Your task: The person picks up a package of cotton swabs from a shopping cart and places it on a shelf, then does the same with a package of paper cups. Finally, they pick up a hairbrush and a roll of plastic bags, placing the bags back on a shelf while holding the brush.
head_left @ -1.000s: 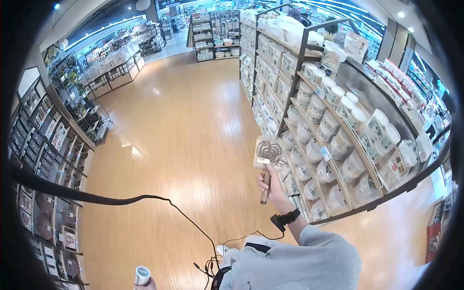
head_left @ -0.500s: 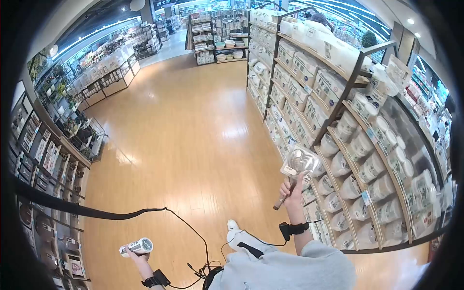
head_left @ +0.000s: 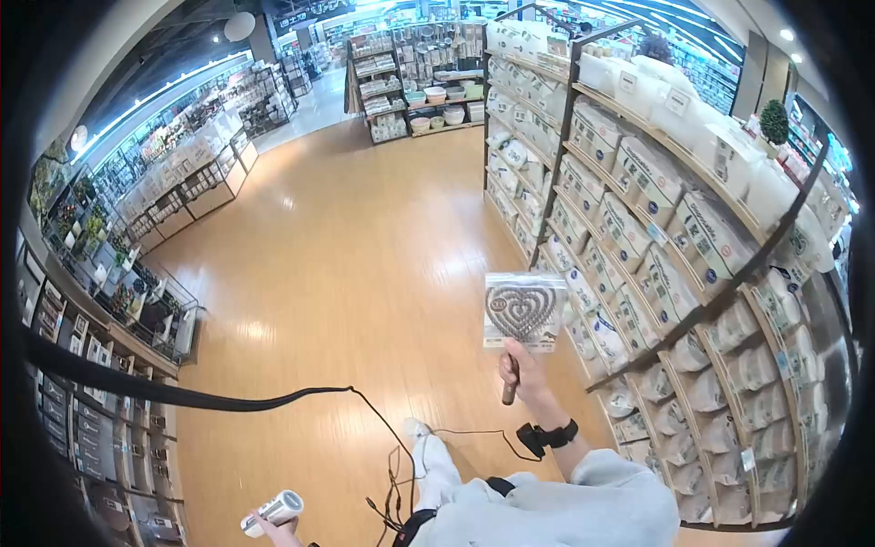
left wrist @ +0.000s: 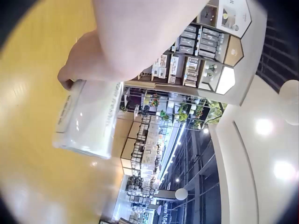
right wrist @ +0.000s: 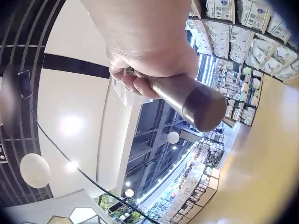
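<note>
In the head view my right hand [head_left: 526,370] grips the brown handle [head_left: 509,392] of what looks like a hairbrush [head_left: 523,313], held upright. Its broad head has dark heart-shaped rows and sits in clear packaging. The right wrist view shows my fingers wrapped around the thick handle [right wrist: 187,99], its rounded butt end toward the camera. Low at the left, my left hand [head_left: 279,530] holds a white cylindrical canister [head_left: 272,513] with a grey-topped end, tilted. Close up in the left wrist view, the pale canister [left wrist: 91,122] carries print along its side; my fingers are partly hidden behind it.
Tall shelves [head_left: 629,219] with packaged goods and white tubs run along the right. A low rack [head_left: 91,447] lines the left edge. Wooden floor [head_left: 355,264] stretches ahead to a far display [head_left: 424,91]. A black cable [head_left: 219,397] hangs across the front.
My view has moved ahead along the right-hand shelves. The right hand has turned the hairbrush so its heart pattern faces me again. The left hand has come further into view with the canister.
</note>
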{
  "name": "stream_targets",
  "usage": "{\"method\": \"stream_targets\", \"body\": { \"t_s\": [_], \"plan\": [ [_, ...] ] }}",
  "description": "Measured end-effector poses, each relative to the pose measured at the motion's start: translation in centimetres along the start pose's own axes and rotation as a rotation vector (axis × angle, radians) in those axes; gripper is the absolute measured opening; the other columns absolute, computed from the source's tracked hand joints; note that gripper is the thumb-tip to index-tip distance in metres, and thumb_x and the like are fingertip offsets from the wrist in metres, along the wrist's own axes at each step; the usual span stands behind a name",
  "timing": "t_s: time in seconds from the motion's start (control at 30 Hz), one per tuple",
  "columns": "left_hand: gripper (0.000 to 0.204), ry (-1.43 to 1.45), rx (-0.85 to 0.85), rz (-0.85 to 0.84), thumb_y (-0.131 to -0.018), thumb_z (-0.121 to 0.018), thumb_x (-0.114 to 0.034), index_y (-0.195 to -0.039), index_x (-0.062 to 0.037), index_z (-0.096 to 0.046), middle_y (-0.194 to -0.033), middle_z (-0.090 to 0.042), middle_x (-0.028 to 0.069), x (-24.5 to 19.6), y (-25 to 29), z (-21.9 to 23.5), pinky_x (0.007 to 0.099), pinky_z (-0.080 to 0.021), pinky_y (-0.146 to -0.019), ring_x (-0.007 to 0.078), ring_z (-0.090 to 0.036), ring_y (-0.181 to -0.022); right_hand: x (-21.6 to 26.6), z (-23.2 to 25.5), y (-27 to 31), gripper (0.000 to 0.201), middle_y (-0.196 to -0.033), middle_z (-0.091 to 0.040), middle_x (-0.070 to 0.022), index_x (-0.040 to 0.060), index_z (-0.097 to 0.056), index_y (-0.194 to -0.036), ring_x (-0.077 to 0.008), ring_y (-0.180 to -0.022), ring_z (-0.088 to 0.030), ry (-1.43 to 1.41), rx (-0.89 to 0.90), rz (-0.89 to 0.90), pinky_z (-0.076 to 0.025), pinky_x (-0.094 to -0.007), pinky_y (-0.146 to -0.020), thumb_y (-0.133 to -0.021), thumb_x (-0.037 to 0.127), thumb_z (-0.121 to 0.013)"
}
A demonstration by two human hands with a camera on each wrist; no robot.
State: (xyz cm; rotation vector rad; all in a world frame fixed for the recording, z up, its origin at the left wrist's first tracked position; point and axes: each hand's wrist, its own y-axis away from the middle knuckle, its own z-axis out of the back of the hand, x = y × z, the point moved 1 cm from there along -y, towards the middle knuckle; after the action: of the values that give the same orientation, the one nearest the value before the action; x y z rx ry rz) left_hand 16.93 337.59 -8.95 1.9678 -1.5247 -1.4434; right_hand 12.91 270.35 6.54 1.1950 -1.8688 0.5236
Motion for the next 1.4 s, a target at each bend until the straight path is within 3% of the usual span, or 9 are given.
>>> {"method": "stream_targets", "body": {
  "t_s": [0.17, 0.23, 0.3, 0.33, 0.63, 0.9, 1.03, 1.1, 1.4],
  "plan": [
    [0.04, -0.213, 0.095, 0.209, -0.07, -0.069, -0.047, -0.096, -0.0181, -0.058, -0.101, -0.063, 0.0064, 2.4, -15.4, -8.4, 0.0538, -0.042, -0.086, 0.0296, -0.057, -0.098, -0.4, -5.5, -10.5, 0.021, -0.061, -0.054, -0.0045, 0.0037, -0.054, -0.08, -0.0106, -0.042, -0.047, 0.106, -0.066, 0.039, -0.038, -0.0211, -0.04, -0.083, 0.023, -0.06],
    [0.039, -0.685, 0.408, -0.39, -0.077, -0.061, -0.041, -0.106, -0.0166, -0.055, -0.105, -0.061, 0.0064, 6.7, -12.8, -17.2, 0.0496, -0.047, -0.085, 0.0273, -0.059, -0.098, -0.1, -8.2, -15.1, 0.021, -0.062, -0.055, -0.0043, 0.0026, -0.057, -0.083, -0.0111, -0.046, -0.05, 0.043, -0.103, 0.129, -0.04, -0.0216, -0.04, -0.082, 0.024, -0.061],
    [0.042, -0.66, 0.575, -0.239, -0.078, -0.06, -0.034, -0.114, -0.0139, -0.052, -0.116, -0.057, 0.0091, 8.8, -12.6, -26.9, 0.0517, -0.044, -0.089, 0.0292, -0.056, -0.104, 0.4, -9.3, -20.2, 0.023, -0.068, -0.056, -0.0053, 0.0025, -0.057, -0.089, -0.0116, -0.047, -0.05, 0.135, -0.089, 0.125, -0.039, -0.0233, -0.041, -0.083, 0.024, -0.062],
    [0.042, -0.325, 0.212, 0.268, -0.079, -0.06, -0.034, -0.116, -0.014, -0.052, -0.118, -0.056, 0.0091, 8.9, -21.1, -31.8, 0.052, -0.042, -0.092, 0.0294, -0.055, -0.106, 0.4, -9.5, -22.7, 0.023, -0.069, -0.057, -0.0059, 0.0028, -0.056, -0.09, -0.0116, -0.047, -0.05, 0.194, -0.133, 0.084, -0.039, -0.0234, -0.04, -0.083, 0.024, -0.062],
    [0.042, -0.522, 0.512, 0.359, -0.081, -0.062, -0.038, -0.111, -0.0104, -0.053, -0.112, -0.059, 0.013, 21.4, -28.1, -66.3, 0.0558, -0.039, -0.094, 0.0325, -0.055, -0.105, 0.0, -11.2, -45.0, 0.024, -0.074, -0.057, -0.0051, 0.0051, -0.055, -0.094, -0.0095, -0.048, -0.05, 0.108, -0.142, 0.145, -0.035, -0.0215, -0.038, -0.084, 0.025, -0.063],
    [0.051, -0.554, 0.234, 0.29, -0.073, -0.07, -0.035, -0.115, -0.0151, -0.05, -0.117, -0.056, 0.0093, 24.7, -40.2, -77.8, 0.0539, -0.037, -0.092, 0.0279, -0.05, -0.109, 2.4, -9.3, -69.0, 0.024, -0.066, -0.056, -0.004, 0.006, -0.052, -0.093, -0.0087, -0.045, -0.048, 0.092, -0.21, 0.128, -0.036, -0.0213, -0.038, -0.084, 0.024, -0.064],
    [0.049, -0.719, 0.388, -0.16, -0.075, -0.069, -0.037, -0.112, -0.0103, -0.05, -0.11, -0.057, 0.0092, 25.3, -43.4, -78.2, 0.0466, -0.04, -0.089, 0.027, -0.053, -0.1, 5.0, -10.3, -80.4, 0.022, -0.061, -0.054, -0.0027, 0.0066, -0.051, -0.092, -0.0082, -0.043, -0.046, 0.111, -0.228, 0.139, -0.034, -0.0217, -0.037, -0.086, 0.024, -0.063],
    [0.045, -0.394, 0.119, 0.159, -0.076, -0.066, -0.04, -0.109, -0.0127, -0.054, -0.11, -0.06, 0.0089, 25.8, -42.7, -83.1, 0.048, -0.041, -0.088, 0.0273, -0.053, -0.102, 5.3, -10.4, -85.3, 0.02, -0.06, -0.052, -0.0024, 0.0073, -0.05, -0.09, -0.0078, -0.042, -0.045, 0.047, -0.259, 0.11, -0.033, -0.0216, -0.036, -0.088, 0.024, -0.061],
    [0.046, -0.372, 0.316, 0.174, -0.076, -0.058, -0.052, -0.109, -0.0203, -0.055, -0.117, -0.059, 0.0076, 35.7, -53.2, -106.4, 0.0566, -0.039, -0.091, 0.0299, -0.056, -0.104, 1.9, -6.0, -111.7, 0.027, -0.059, -0.043, 0.0009, 0.0151, -0.044, -0.092, -0.0068, -0.044, -0.038, -0.47, -0.281, -0.252, -0.03, -0.0188, -0.038, -0.087, 0.035, -0.062]
  ]
}}
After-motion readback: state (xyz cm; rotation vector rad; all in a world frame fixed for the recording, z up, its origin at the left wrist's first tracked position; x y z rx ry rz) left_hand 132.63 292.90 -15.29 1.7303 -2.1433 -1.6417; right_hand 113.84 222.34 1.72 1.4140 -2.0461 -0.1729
